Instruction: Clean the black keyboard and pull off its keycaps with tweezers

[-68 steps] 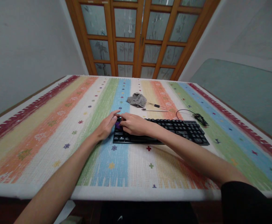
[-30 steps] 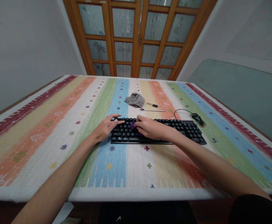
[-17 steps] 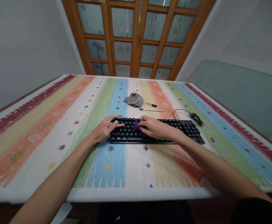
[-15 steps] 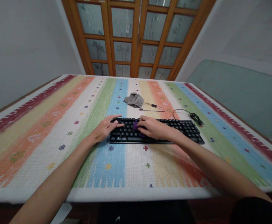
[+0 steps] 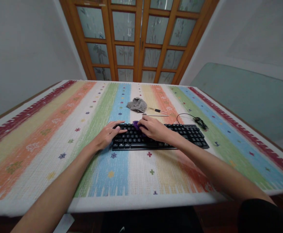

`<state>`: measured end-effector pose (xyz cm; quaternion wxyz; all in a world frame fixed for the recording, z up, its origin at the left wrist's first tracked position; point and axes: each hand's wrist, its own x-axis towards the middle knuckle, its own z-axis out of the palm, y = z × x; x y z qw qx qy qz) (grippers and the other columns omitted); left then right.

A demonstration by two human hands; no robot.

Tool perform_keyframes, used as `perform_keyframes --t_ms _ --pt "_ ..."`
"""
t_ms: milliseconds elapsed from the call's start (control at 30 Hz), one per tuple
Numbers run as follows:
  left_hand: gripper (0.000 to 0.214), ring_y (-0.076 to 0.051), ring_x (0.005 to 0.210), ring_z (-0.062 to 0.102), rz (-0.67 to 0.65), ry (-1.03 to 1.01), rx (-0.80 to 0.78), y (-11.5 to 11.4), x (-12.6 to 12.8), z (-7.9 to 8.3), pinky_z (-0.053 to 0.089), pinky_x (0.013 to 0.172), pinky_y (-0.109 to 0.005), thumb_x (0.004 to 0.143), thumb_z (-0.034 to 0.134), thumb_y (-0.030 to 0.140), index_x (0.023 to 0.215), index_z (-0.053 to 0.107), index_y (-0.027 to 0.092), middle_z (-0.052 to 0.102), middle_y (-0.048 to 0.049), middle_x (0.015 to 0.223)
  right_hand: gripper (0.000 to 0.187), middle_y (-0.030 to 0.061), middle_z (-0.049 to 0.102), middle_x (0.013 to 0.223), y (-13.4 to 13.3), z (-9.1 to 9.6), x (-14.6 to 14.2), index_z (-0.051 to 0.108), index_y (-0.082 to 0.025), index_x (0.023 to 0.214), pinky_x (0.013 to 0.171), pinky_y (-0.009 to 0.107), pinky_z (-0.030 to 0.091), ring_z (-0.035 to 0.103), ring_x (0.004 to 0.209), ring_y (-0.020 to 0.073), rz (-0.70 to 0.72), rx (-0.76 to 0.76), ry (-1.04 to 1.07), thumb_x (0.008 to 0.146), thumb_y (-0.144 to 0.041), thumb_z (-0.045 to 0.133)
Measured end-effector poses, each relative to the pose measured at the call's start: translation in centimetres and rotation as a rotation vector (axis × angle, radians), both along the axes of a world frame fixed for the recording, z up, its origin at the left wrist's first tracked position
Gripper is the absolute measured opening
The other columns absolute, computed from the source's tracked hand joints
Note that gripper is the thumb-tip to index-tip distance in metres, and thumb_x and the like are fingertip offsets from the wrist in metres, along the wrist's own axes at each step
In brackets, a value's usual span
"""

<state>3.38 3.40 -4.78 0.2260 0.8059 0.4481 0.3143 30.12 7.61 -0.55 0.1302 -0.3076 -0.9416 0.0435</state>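
Observation:
A black keyboard (image 5: pixel 131 145) lies flat on the table in front of me. My left hand (image 5: pixel 107 134) rests on its left end, fingers stretched along the back edge and thumb over the keys; the hand is open and steadies the board. Over the upper middle keys, my right hand (image 5: pixel 153 127) is closed, pinching a soft purple lump of what looks like cleaning gel (image 5: pixel 136 125). Part of the gel is hidden behind the fingers. The right hand and forearm cover several keys to the right.
Behind the keyboard lie a crumpled grey cloth (image 5: pixel 137 105), a small black-handled tool (image 5: pixel 157 110) and a thin rod (image 5: pixel 157 115). The coiled keyboard cable (image 5: pixel 200 122) sits at the back right. A striped tablecloth (image 5: pixel 83 129) covers the table.
My right hand has shifted left and away from me over the keys, lifting or dragging the purple gel towards the back edge. My left hand stays in place. The view has shifted slightly.

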Motion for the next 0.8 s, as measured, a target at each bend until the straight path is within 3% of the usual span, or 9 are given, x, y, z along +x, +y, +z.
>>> perform_keyframes --t_ms 200,500,700,800 --pt "0.064 -0.033 0.131 0.052 0.001 0.013 -0.003 0.0 0.0 0.0 0.031 0.119 -0.059 0.104 0.024 0.056 0.109 0.08 0.025 0.057 -0.0057 0.148 0.021 0.0093 0.058 0.1 -0.1 -0.9 1.3 0.07 -0.014 0.107 0.079 0.031 0.046 0.056 0.084 0.0186 0.107 -0.088 -0.03 0.096 -0.014 0.053" --pt "0.066 -0.031 0.133 0.051 0.016 0.069 -0.018 -0.2 0.1 0.3 0.031 0.12 -0.054 0.104 0.021 0.053 0.113 0.079 0.023 0.057 -0.0069 0.148 0.02 0.0088 0.061 0.095 0.4 0.4 1.7 0.073 -0.013 0.102 0.081 0.031 0.045 0.057 0.086 0.0195 0.038 -0.107 0.045 0.094 -0.012 0.054" --pt "0.059 -0.031 0.13 0.054 0.004 0.07 0.019 0.0 0.0 0.0 0.035 0.117 -0.056 0.105 0.024 0.045 0.108 0.08 0.026 0.058 -0.0077 0.147 0.024 0.0085 0.059 0.094 -0.1 -0.7 2.3 0.072 -0.012 0.105 0.077 0.03 0.044 0.055 0.08 0.0176 0.044 -0.112 -0.011 0.092 -0.01 0.053" --pt "0.057 -0.031 0.13 0.055 0.006 0.07 0.032 0.0 0.0 0.0 0.036 0.115 -0.058 0.105 0.025 0.042 0.108 0.08 0.026 0.059 -0.0088 0.146 0.024 0.0081 0.059 0.092 -0.1 -0.3 2.5 0.073 -0.012 0.102 0.078 0.03 0.045 0.055 0.08 0.0175 0.075 -0.134 -0.025 0.091 -0.009 0.053"
